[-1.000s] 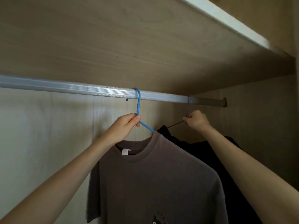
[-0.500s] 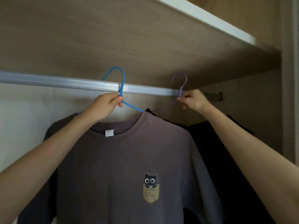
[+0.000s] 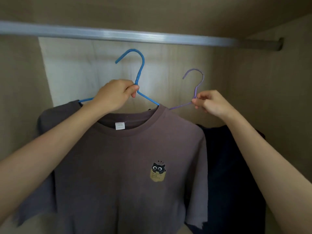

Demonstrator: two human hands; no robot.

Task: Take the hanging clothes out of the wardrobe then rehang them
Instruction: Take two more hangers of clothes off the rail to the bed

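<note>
My left hand (image 3: 112, 95) grips the neck of a blue hanger (image 3: 139, 70) that carries a brown T-shirt (image 3: 128, 166) with a small cat print. My right hand (image 3: 209, 103) pinches the neck of a purple hanger (image 3: 196, 85) bearing a dark garment (image 3: 233, 174), which is mostly hidden behind the brown shirt and my right arm. Both hooks are off the silver rail (image 3: 118, 34) and sit well below it, in front of the wardrobe's back wall.
The rail runs across the top of the wardrobe to a bracket (image 3: 278, 44) on the right side wall (image 3: 278, 98). A wooden shelf (image 3: 152, 9) sits just above the rail. A pale light patch (image 3: 84, 68) marks the back panel.
Both hangers were unhooked from the rail, lifted over it, then brought down and toward me. The brown shirt now faces me fully.
</note>
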